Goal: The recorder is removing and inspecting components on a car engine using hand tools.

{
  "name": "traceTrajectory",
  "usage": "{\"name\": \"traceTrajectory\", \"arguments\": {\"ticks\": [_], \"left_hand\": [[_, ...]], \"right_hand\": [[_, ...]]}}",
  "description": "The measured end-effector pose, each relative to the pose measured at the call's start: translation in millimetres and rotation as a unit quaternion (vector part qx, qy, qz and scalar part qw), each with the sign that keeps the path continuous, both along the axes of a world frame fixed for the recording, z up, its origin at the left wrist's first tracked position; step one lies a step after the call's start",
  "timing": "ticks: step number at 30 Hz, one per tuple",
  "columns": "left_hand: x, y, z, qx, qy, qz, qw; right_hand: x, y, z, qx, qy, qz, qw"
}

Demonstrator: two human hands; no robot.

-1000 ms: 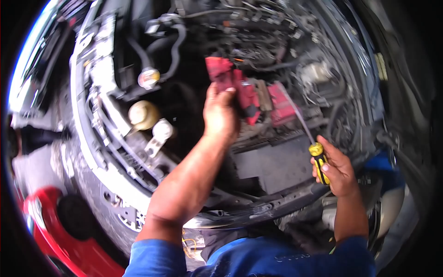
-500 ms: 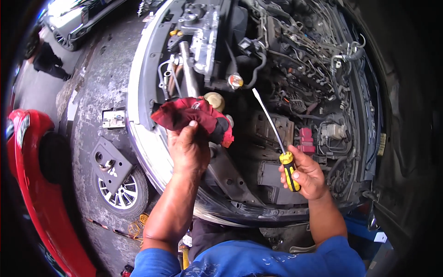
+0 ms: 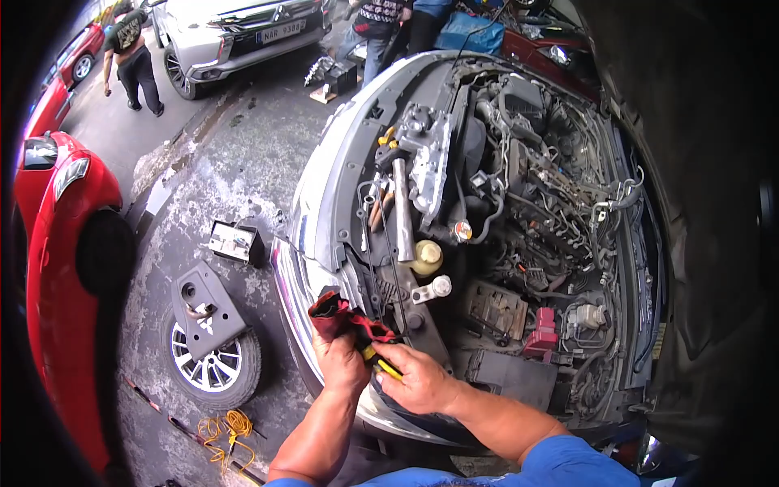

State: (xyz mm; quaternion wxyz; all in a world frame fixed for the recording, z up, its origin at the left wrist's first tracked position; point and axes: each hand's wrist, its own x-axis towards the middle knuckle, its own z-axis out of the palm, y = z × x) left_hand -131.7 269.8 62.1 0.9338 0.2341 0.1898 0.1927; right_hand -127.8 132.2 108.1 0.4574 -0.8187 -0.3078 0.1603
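Over the front edge of the engine bay, my left hand (image 3: 339, 367) is closed round a bunched red-and-black cloth (image 3: 329, 315). Whether it is a rag or a pouch I cannot tell. My right hand (image 3: 419, 380) grips a screwdriver by its yellow-and-black handle (image 3: 389, 370), pressed up against the cloth. The screwdriver's shaft is out of sight behind the fabric and fingers. Just beyond my hands are a white-capped reservoir neck (image 3: 441, 286) and a yellowed round reservoir (image 3: 427, 257).
A long metal bar (image 3: 402, 211) and other tools lie along the front panel. On the floor to the left are a wheel (image 3: 250, 357) under a grey trim panel (image 3: 219, 321), a car battery (image 3: 234, 242) and a yellow cord (image 3: 235, 424). A person (image 3: 134, 61) stands by a silver car (image 3: 235, 40).
My right hand has brought the screwdriver left and down to the cloth in my left hand. Both hands are now together, and the view has tilted up toward the far cars.
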Motion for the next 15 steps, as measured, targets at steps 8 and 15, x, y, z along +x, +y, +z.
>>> {"name": "traceTrajectory", "arguments": {"ticks": [8, 15], "left_hand": [[6.0, 130.8, -58.2, 0.078, 0.060, 0.167, 0.981], [-29.5, 137.7, -52.0, 0.018, 0.007, 0.012, 1.000]], "right_hand": [[-11.5, -18.9, 14.8, -0.030, 0.138, 0.059, 0.988], [53.9, -34.6, -9.1, 0.094, 0.143, -0.158, 0.972]]}}
